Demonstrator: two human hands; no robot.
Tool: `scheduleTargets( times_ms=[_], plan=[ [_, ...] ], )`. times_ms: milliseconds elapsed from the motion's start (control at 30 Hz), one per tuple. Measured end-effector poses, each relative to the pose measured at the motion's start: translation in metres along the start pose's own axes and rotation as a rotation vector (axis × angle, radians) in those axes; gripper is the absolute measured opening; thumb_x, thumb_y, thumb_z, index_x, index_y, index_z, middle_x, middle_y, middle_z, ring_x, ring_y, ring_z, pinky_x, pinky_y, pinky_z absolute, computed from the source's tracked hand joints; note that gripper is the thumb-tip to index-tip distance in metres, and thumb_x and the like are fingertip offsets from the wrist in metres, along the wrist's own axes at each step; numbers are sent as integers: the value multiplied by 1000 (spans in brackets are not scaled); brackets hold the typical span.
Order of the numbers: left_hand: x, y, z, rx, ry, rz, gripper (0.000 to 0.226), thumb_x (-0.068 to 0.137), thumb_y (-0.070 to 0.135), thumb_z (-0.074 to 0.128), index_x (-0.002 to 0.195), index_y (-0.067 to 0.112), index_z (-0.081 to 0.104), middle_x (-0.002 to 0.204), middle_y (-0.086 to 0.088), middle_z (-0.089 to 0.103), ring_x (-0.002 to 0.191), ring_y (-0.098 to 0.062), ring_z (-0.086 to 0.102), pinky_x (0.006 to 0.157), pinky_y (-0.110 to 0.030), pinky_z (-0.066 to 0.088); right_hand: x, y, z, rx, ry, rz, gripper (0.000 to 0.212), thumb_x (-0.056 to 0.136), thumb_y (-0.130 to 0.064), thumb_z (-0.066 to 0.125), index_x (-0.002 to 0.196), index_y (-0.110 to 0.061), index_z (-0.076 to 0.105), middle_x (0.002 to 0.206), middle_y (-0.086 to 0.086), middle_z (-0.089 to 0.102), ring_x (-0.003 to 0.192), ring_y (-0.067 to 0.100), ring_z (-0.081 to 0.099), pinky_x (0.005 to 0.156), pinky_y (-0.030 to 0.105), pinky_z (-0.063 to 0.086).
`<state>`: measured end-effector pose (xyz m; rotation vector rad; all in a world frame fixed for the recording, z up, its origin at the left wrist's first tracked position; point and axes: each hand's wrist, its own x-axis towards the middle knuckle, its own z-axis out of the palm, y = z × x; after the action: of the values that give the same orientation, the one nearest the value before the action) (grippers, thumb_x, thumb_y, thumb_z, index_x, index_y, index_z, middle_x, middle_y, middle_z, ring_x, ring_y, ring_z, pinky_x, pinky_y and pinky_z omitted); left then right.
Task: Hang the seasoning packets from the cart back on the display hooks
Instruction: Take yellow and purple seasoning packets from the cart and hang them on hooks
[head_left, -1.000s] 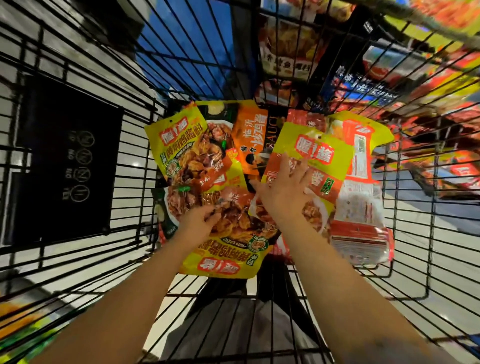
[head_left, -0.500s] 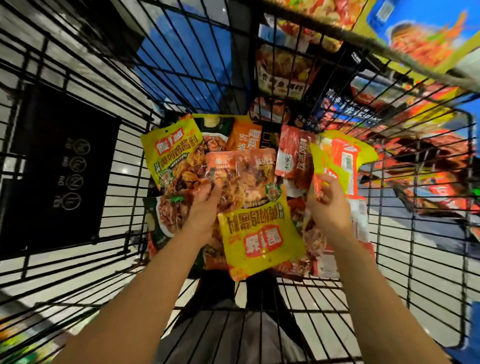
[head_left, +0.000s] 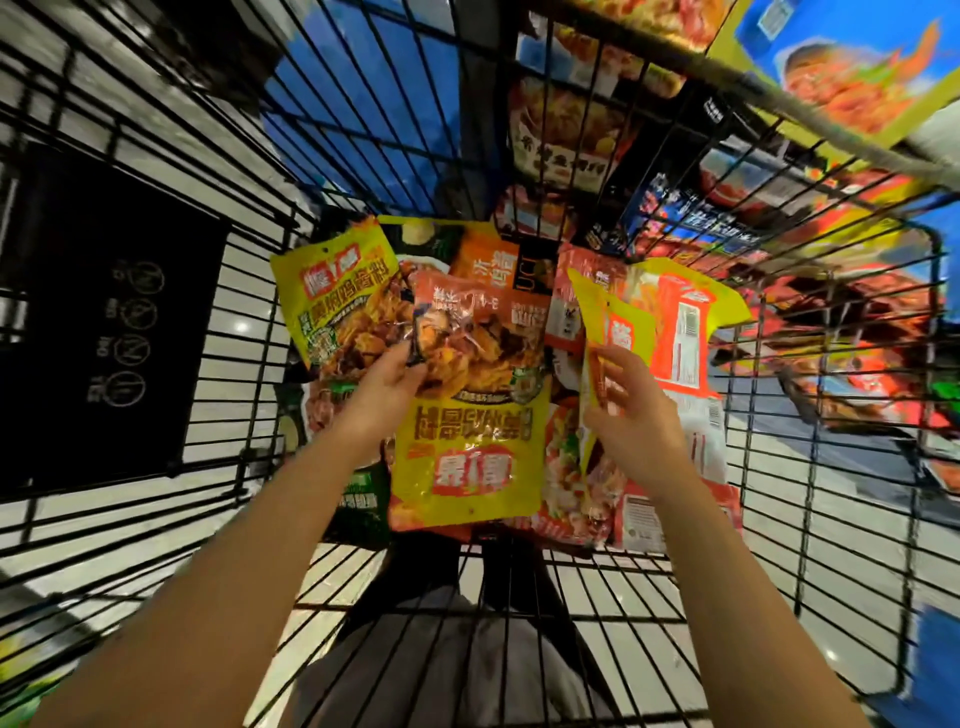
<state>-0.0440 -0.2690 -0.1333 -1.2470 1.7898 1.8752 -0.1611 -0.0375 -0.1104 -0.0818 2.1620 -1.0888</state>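
I counted two hands in the cart (head_left: 810, 467): the left hand (head_left: 382, 389) and the right hand (head_left: 631, 415), each pinching one packet. That made two held packets, the yellow packet (head_left: 467, 447) on the left and the folded packet (head_left: 608, 332) on the right. Under them I could separate at least five more loose packets; the overlap hid the exact number. One black sign (head_left: 104, 322) hung on the cart's side.

Shop, grocery aisle. Black wire shopping cart (head_left: 831, 467) seen from above, seasoning packets (head_left: 467, 415) heaped in its basket. Beyond the wires, shelved packaged foods (head_left: 566, 135) in rows; pale glossy floor tiles (head_left: 239, 332) reflecting ceiling lights.
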Motion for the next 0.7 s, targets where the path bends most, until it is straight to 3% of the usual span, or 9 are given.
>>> scheduleTargets(
  times_ms=[133,267,333,400,467,533,600,633,700],
  plan=[
    [0,5,-35,305,-73,36,37,104,16,43,141,20,48,146,1,48,132,-19,47,111,-38,37,2,-2,9,-381,-92,30,68,89,-22,67,148,-24,35,147,7,45,129,28,47,93,33,40],
    [-15,25,-39,805,-181,249,40,105,15,43,140,29,52,142,-3,53,131,-25,49,105,-30,41,4,-42,28,-257,-138,-213,82,86,-33,74,152,-35,25,157,-3,30,139,15,30,104,29,30],
    [-23,39,-35,1010,-169,342,39,105,20,42,135,42,52,133,-6,61,117,-31,58,96,-40,50,3,-61,38,-213,-218,-307,72,87,-25,73,147,-38,35,145,-5,47,128,10,43,105,27,37],
    [-26,56,-31,1224,-133,417,33,105,26,40,128,46,51,116,-6,68,100,-31,65,82,-43,55,2,-71,40,-220,-191,-331,58,90,-14,69,140,-34,49,116,-6,63,105,13,60,90,29,51],
    [-24,74,-23,1331,-39,564,28,104,27,43,126,35,57,106,-4,71,93,-30,67,78,-42,54,-2,-69,33,-198,-113,-297,53,90,-6,66,135,-30,53,94,-14,61,83,4,60,71,13,46],
    [-17,84,-10,1157,120,941,21,98,19,52,110,20,69,96,-6,73,87,-29,69,79,-44,55,-9,-56,23,-109,-53,-208,48,88,-3,66,129,-28,57,89,-20,57,74,-8,57,63,4,40],
    [-13,82,9,867,259,1088,21,94,15,60,111,10,71,108,-8,73,103,-25,67,95,-41,51,-16,-37,19,-45,10,-92,44,90,-4,64,126,-26,56,98,-11,62,82,-6,61,71,14,49],
    [-12,74,19,731,280,1013,25,94,16,61,117,8,68,118,-8,69,113,-20,61,102,-34,45,-19,-27,18,-71,37,-24,43,91,-6,63,129,-25,54,105,-6,63,92,4,63,76,25,52],
    [-8,43,35,464,293,691,34,95,21,63,127,10,62,130,-7,62,120,-9,50,106,-26,39,-20,-8,16,-243,52,117,43,92,-13,63,133,-20,50,111,-4,60,106,21,61,75,29,44]
  ],
)
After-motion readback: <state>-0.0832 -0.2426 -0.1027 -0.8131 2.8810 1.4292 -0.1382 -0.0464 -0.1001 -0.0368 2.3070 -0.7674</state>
